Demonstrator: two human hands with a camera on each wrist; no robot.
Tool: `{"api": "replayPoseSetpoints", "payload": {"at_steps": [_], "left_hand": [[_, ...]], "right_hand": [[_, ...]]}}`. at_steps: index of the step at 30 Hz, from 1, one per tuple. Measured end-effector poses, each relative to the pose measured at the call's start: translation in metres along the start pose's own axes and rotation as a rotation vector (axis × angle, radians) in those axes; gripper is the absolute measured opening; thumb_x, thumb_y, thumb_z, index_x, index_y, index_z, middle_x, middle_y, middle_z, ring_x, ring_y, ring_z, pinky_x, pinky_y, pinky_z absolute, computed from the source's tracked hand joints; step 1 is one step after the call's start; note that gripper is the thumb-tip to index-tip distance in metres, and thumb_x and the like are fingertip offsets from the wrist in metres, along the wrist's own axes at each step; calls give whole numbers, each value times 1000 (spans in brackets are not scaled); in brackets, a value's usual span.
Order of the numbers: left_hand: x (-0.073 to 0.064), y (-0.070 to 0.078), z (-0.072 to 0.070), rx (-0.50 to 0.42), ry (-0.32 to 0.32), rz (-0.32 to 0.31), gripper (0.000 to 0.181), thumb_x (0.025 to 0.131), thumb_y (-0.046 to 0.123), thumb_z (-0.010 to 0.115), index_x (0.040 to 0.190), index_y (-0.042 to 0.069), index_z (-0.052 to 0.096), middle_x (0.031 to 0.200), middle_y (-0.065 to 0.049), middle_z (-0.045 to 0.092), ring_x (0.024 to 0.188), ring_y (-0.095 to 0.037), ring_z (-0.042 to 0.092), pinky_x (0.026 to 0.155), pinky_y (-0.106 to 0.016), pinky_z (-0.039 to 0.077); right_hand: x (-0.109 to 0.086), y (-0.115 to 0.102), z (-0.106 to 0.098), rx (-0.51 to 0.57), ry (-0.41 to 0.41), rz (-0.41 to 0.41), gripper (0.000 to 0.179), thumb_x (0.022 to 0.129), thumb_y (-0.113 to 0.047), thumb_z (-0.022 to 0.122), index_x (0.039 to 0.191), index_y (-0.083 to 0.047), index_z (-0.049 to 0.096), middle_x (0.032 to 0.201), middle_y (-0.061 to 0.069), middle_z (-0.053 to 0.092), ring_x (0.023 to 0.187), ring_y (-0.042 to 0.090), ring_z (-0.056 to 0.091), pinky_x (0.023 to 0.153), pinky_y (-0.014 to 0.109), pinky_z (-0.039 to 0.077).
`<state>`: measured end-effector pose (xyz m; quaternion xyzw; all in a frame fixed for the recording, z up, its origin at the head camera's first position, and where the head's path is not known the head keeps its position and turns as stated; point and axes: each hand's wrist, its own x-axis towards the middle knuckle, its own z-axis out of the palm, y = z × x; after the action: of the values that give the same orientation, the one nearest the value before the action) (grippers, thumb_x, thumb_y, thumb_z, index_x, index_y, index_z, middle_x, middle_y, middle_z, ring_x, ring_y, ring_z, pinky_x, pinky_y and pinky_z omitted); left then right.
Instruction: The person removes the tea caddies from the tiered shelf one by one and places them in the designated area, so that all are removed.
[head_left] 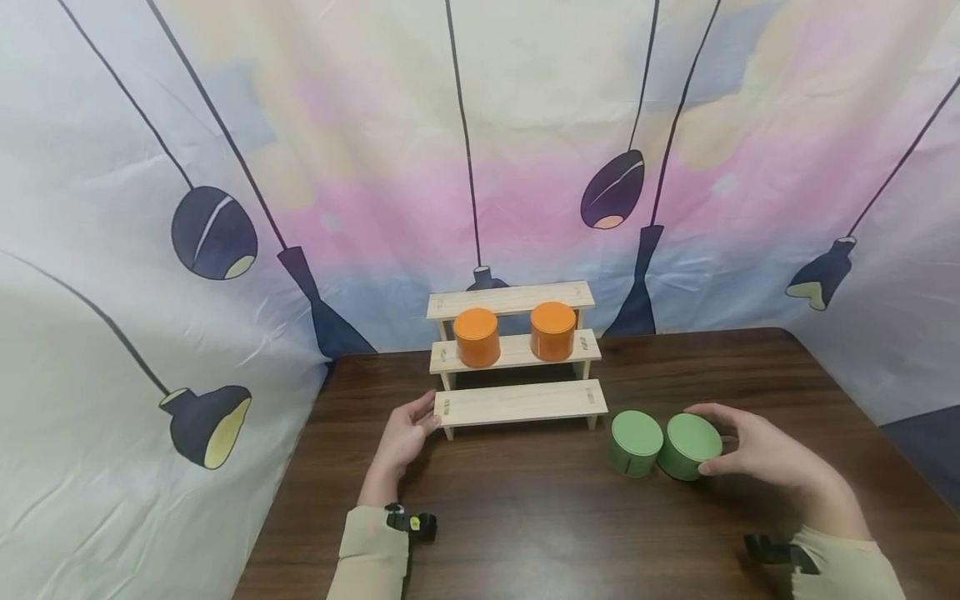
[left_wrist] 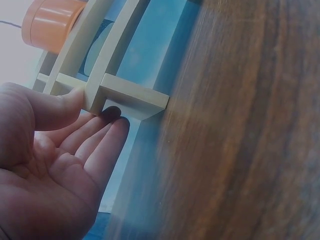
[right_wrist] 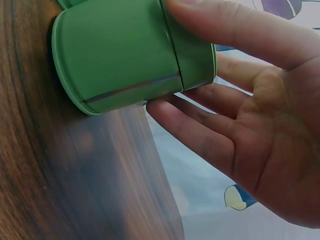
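A three-step wooden display stand [head_left: 517, 403] stands at the back of the table. My left hand [head_left: 405, 432] holds the left end of its lowest step, thumb on the board's end [left_wrist: 94, 97] and fingertips beneath. Two orange round tins [head_left: 477, 337] sit apart on the middle step. To the right of the stand, two lidded green tins [head_left: 636, 443] stand close together on the table. My right hand [head_left: 765, 446] grips the right-hand green tin [right_wrist: 117, 55] from its right side, thumb and fingers around its lid end. The tin's far side is hidden.
The dark wood-grain table [head_left: 525, 517] ends at a rounded back right corner. Behind it hangs a pastel cloth [head_left: 525, 167] printed with dark lamps. Both wrists wear small black camera mounts [head_left: 411, 522].
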<state>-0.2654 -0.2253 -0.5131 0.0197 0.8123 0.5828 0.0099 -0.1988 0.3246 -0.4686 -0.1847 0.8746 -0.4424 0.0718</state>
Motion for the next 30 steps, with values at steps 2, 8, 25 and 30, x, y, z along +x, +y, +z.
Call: {"api": "replayPoseSetpoints", "payload": {"at_steps": [2,8,25,30], "left_hand": [[0,0,0,1,2,-1,56,104,-1,62,158,-8,46,157,-26,52,145,-39,52,116,-49,45],[0,-1,0,-8,-1,-2,56,104,-2,61,158,-7,46,157,-26,52,145,-39,51,117,-49,44],[-1,1,0,-7,0,-7,55,105,-1,60,158,-7,45,157,-26,51,145,-40,51,116,-51,44],[-1,1,0,-11,-4,0,56,105,-1,60,158,-7,45,157,-26,51,146,-41,50,117,-51,43]], "right_hand": [[1,0,1,6,-15,4,85,78,-16,97,149,3,55,139,23,63,115,1,59,84,29,61],[2,1,2,2,-25,4,87,77,-16,97,150,4,54,140,24,62,114,1,60,84,28,60],[2,5,0,38,-69,3,87,83,-14,93,155,6,48,142,31,57,113,-2,61,83,28,60],[1,5,-1,47,-75,15,88,84,-15,92,156,6,46,144,32,55,113,2,62,83,28,60]]}}
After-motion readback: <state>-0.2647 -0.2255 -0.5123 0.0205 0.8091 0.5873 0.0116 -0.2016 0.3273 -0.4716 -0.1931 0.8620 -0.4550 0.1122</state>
